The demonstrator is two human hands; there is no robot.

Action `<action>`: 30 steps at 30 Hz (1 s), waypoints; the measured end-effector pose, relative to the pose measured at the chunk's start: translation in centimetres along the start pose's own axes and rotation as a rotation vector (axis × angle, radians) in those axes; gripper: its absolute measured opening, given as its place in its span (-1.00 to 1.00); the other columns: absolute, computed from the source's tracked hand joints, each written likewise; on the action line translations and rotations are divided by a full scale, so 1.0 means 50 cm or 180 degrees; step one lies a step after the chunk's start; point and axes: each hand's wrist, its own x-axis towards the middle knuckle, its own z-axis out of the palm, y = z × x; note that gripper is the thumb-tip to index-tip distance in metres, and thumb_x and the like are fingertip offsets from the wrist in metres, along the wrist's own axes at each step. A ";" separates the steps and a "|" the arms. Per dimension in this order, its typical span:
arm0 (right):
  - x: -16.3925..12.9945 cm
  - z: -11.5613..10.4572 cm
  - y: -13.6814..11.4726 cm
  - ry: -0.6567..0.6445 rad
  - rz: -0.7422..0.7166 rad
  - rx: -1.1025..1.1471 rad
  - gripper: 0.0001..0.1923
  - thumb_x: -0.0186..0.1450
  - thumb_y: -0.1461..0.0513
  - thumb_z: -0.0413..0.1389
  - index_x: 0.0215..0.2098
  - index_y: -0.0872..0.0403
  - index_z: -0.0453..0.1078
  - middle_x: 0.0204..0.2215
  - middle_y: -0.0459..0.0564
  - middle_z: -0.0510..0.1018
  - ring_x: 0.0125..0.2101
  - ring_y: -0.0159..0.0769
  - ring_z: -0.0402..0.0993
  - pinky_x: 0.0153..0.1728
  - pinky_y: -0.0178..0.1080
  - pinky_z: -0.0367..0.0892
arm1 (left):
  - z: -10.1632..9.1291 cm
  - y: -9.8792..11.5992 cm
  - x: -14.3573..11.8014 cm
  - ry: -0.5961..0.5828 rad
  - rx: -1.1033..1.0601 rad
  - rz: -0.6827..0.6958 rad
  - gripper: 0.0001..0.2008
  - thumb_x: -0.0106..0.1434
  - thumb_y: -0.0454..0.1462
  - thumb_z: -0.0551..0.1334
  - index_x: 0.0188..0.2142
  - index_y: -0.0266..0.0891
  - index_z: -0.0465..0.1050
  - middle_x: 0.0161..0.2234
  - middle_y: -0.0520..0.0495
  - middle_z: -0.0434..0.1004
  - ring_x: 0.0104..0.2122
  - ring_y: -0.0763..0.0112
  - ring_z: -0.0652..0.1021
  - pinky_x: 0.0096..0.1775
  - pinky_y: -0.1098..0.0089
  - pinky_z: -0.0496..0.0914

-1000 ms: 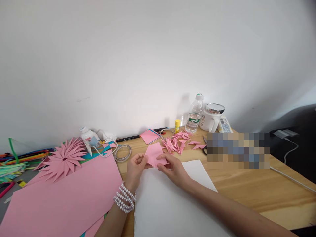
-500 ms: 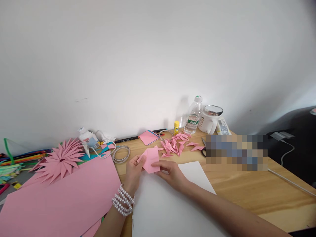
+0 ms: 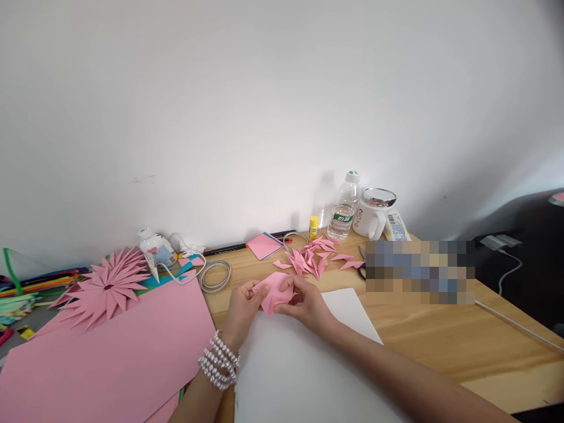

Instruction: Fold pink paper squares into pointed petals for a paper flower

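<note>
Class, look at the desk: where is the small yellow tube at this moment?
In the head view, the small yellow tube stands just right of centre, near the wall, left of the clear bottle and behind the folded pink pieces.

Two hands (image 3: 242,306) (image 3: 311,306), two bottles (image 3: 343,208) (image 3: 155,245) (one clear)

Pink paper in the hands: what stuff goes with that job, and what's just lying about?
Probably belong: pink paper, in left hand and right hand; folded pink pieces.

Probably just lying about: water bottle; white mug; coiled cable.
</note>
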 end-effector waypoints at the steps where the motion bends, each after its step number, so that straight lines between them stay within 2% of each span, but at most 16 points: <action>1: 0.000 0.000 0.002 -0.0005 0.0054 0.0063 -0.62 -0.14 0.16 0.27 -0.45 0.08 0.20 -0.55 -0.18 0.28 -0.57 -0.47 0.22 -0.55 -0.37 0.26 | 0.002 0.001 -0.001 -0.0084 -0.0179 -0.0059 -0.72 0.00 -0.16 0.25 -0.37 -0.35 0.41 -0.54 -0.03 0.49 -0.57 0.47 0.45 -0.48 0.46 0.34; 4: 0.001 -0.002 0.006 0.0065 0.0135 0.0231 -0.60 -0.12 0.16 0.26 -0.43 0.07 0.16 -0.58 -0.20 0.29 -0.57 -0.46 0.25 -0.54 -0.36 0.28 | 0.006 0.001 -0.003 -0.0321 -0.0660 -0.0202 -0.67 0.02 -0.16 0.24 -0.26 -0.35 0.40 -0.40 -0.13 0.52 -0.46 0.40 0.50 -0.38 0.39 0.38; 7: 0.004 -0.003 0.003 0.0182 0.0068 0.0391 -0.56 -0.08 0.17 0.24 -0.29 0.05 0.15 -0.45 -0.13 0.37 -0.49 -0.41 0.33 -0.51 -0.34 0.32 | 0.011 0.000 -0.005 -0.0465 -0.0770 -0.0304 -0.65 0.00 -0.18 0.27 -0.25 -0.37 0.41 -0.37 -0.17 0.53 -0.42 0.36 0.51 -0.31 0.33 0.39; 9: 0.005 -0.004 -0.003 0.0205 0.0002 0.0465 -0.45 -0.06 0.19 0.23 -0.15 0.02 0.11 -0.34 -0.07 0.39 -0.43 -0.38 0.36 -0.47 -0.32 0.34 | 0.014 -0.001 -0.007 -0.0400 -0.0700 -0.0302 -0.66 -0.01 -0.20 0.27 -0.26 -0.37 0.43 -0.39 -0.16 0.54 -0.42 0.34 0.52 -0.31 0.30 0.41; 12: 0.005 -0.004 -0.009 0.0228 0.0003 0.0543 -0.32 -0.05 0.21 0.22 -0.02 -0.02 0.02 -0.30 -0.05 0.40 -0.39 -0.35 0.38 -0.44 -0.29 0.36 | 0.017 0.001 -0.010 -0.0268 -0.0569 -0.0275 -0.69 0.01 -0.21 0.26 -0.27 -0.38 0.45 -0.41 -0.15 0.55 -0.42 0.33 0.52 -0.31 0.28 0.42; 16: 0.006 -0.005 -0.014 0.0165 0.0133 0.0748 -0.37 -0.06 0.24 0.23 -0.07 0.01 0.07 -0.31 -0.05 0.42 -0.40 -0.35 0.39 -0.43 -0.27 0.38 | 0.019 0.002 -0.011 -0.0286 -0.0472 -0.0325 -0.70 0.02 -0.20 0.25 -0.29 -0.38 0.46 -0.42 -0.14 0.56 -0.42 0.32 0.52 -0.30 0.27 0.42; 20: 0.006 -0.006 -0.019 0.0113 0.0251 0.0919 -0.39 -0.07 0.26 0.23 -0.10 0.05 0.09 -0.41 -0.08 0.44 -0.45 -0.36 0.40 -0.46 -0.28 0.37 | 0.019 -0.001 -0.011 -0.0332 -0.0459 -0.0354 -0.70 -0.01 -0.18 0.26 -0.31 -0.37 0.47 -0.43 -0.13 0.55 -0.43 0.31 0.53 -0.32 0.28 0.42; 27: 0.009 -0.010 -0.019 0.0090 0.0407 0.0859 -0.39 -0.10 0.24 0.25 -0.12 0.07 0.11 -0.43 -0.08 0.45 -0.44 -0.31 0.42 -0.44 -0.24 0.38 | 0.024 -0.003 -0.013 -0.0281 -0.0557 -0.0329 -0.80 0.00 -0.20 0.26 -0.52 -0.36 0.46 -0.57 -0.03 0.50 -0.51 0.42 0.49 -0.33 0.31 0.42; 30: 0.008 -0.010 -0.019 0.0087 0.0395 0.0877 -0.39 -0.09 0.23 0.25 -0.11 0.07 0.11 -0.43 -0.08 0.44 -0.44 -0.32 0.42 -0.45 -0.25 0.38 | 0.026 -0.004 -0.013 -0.0259 -0.0525 -0.0323 -0.79 0.00 -0.19 0.25 -0.49 -0.36 0.46 -0.57 -0.02 0.49 -0.52 0.41 0.49 -0.34 0.31 0.42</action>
